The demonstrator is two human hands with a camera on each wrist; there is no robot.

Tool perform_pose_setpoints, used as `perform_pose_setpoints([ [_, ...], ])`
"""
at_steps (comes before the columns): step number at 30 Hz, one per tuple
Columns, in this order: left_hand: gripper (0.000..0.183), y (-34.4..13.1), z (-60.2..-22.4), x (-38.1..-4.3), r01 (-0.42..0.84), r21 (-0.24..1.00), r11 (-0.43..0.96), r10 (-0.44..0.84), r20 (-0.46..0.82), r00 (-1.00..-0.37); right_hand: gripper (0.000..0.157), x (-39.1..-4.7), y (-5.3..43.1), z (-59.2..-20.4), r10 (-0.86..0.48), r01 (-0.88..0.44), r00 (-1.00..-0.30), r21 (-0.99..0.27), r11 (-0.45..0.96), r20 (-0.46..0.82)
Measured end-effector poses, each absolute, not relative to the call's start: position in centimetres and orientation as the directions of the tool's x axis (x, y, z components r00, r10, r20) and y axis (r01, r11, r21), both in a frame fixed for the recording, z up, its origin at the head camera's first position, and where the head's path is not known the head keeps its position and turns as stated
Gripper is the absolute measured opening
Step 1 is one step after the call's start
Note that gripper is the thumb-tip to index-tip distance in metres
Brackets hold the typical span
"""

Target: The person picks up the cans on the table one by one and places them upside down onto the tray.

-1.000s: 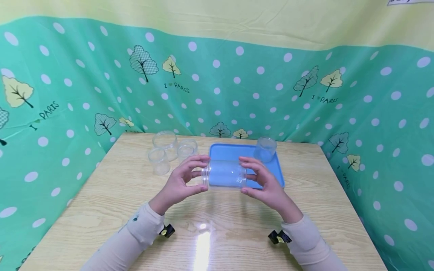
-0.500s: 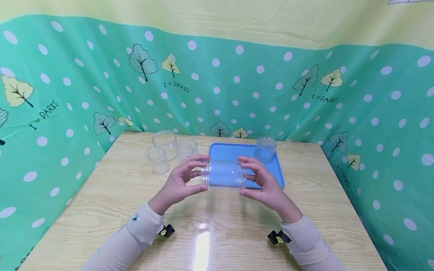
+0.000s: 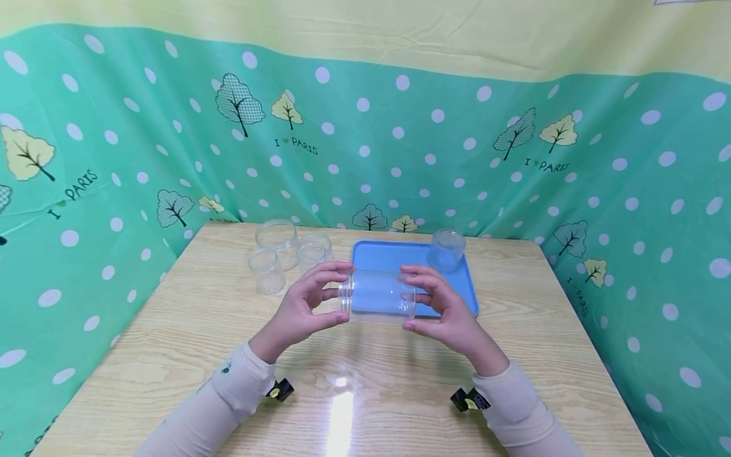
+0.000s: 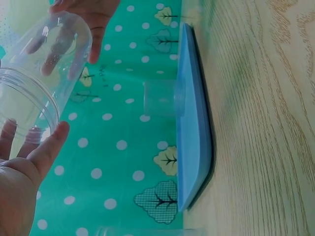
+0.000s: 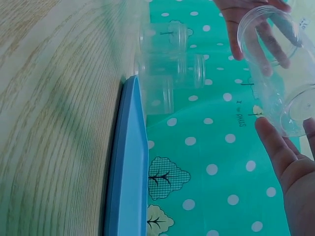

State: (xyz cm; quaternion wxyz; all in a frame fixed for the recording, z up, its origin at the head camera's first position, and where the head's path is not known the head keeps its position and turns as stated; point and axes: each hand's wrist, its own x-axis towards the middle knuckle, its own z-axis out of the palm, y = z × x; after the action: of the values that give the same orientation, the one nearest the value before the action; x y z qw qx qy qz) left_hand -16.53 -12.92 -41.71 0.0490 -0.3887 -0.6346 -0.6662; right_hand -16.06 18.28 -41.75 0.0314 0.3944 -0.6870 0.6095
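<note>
A clear, colourless jar point(image 3: 379, 293) lies sideways in the air between my two hands, over the front of a blue tray point(image 3: 365, 254). My left hand point(image 3: 308, 301) grips its threaded mouth end, thumb below and fingers above. At the other end my right hand point(image 3: 445, 311) holds the jar's base with thumb and fingers. No lid covers the mouth in the left wrist view, where the jar point(image 4: 54, 59) looks see-through. From the right wrist the round base of the jar point(image 5: 300, 105) faces the camera.
A shorter clear jar point(image 3: 447, 252) stands at the tray's back right corner. Left of the tray, several clear jars stand grouped: a wide one point(image 3: 278, 238), a small one point(image 3: 267, 271) and another point(image 3: 315, 249). A polka-dot curtain point(image 3: 365, 127) rises behind the wooden table point(image 3: 188, 330).
Both hands keep their grip on the jar and stay almost still. The whole head view has shifted very slightly.
</note>
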Motion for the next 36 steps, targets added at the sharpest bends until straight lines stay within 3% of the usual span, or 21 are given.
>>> perform_pose_setpoints([
  [36, 0.065, -13.05, -41.89, -16.60, 0.633, 0.759, -0.151, 0.453, 0.622, -0.639, 0.068, -16.04, 18.53, -41.31, -0.518, -0.631, -0.649, -0.775, -0.043, 0.557],
])
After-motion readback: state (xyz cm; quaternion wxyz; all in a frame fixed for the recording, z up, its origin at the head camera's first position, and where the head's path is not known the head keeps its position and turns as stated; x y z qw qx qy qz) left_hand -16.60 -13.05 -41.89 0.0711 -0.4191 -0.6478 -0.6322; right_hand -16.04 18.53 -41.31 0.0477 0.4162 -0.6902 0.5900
